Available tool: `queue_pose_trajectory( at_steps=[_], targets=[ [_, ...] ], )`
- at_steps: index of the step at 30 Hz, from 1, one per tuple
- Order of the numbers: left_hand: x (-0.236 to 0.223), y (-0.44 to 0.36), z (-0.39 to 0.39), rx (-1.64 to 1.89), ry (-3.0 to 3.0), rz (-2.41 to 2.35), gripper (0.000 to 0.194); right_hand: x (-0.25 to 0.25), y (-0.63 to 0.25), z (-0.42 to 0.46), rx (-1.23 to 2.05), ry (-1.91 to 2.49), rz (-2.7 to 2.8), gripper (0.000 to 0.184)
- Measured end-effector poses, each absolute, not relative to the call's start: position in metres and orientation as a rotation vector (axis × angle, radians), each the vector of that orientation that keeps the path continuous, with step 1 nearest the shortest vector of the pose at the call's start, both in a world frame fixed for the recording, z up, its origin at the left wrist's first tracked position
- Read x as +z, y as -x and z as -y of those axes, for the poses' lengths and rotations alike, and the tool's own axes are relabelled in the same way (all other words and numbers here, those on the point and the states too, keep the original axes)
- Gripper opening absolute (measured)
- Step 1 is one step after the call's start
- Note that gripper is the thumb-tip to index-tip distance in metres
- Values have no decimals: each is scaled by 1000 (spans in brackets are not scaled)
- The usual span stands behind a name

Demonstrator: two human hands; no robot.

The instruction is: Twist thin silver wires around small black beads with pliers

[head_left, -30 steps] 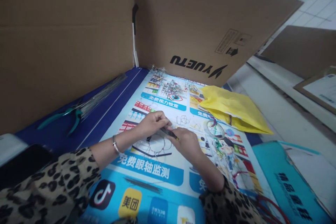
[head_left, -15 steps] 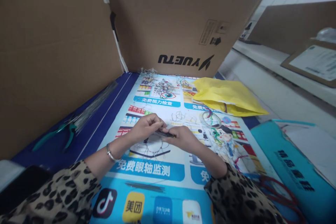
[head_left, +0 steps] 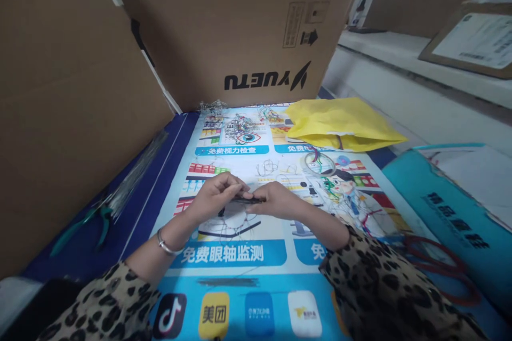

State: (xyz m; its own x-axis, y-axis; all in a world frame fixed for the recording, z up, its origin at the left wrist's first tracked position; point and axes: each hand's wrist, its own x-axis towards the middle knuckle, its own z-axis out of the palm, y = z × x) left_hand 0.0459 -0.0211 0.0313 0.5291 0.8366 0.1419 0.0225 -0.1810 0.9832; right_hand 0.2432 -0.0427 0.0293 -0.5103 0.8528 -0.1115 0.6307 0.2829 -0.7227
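Observation:
My left hand [head_left: 219,196] and my right hand [head_left: 277,201] meet over the middle of the printed sheet, fingers pinched together. Between them both grip a thin, dark, narrow piece [head_left: 245,200], perhaps a small bundle of wires; the fingers cover much of it. Fine bent wire [head_left: 236,224] lies on the sheet just below the hands. Nearer to me rests a flat bundle of dark thin strands [head_left: 229,281].
Cardboard panels [head_left: 248,26] stand behind and at left. Teal-handled pliers [head_left: 104,226] and straight wires [head_left: 138,173] lie left. A yellow pouch [head_left: 344,122], a tape roll [head_left: 320,163], red cord coils [head_left: 440,266] and a teal box [head_left: 448,213] are at right. Wire tangles [head_left: 242,125] lie farther back.
The camera view has shifted and tilted slightly, so the panels and the sheet sit differently. Both hands keep their hold on the dark piece, which now looks more level.

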Motion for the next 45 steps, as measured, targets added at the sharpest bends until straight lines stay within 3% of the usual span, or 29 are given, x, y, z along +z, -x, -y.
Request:
queue_pose_trajectory(
  at_steps=[5, 9, 12, 45],
  targets=[
    [26, -49, 17, 934, -1483, -819, 22, 25, -238, 45, 560, 1475, 2338, 18],
    [25, -51, 10, 1108, -1190, -914, 25, 11, -238, 44, 58, 1383, 2283, 16],
    [26, -50, 5, 1173, -1017, -923, 26, 3, -240, 42, -144, 1297, 2190, 14],
    [29, -61, 20, 1181, -1013, -996, 31, -3, -241, 42, -319, 1390, 2187, 16]
  ],
)
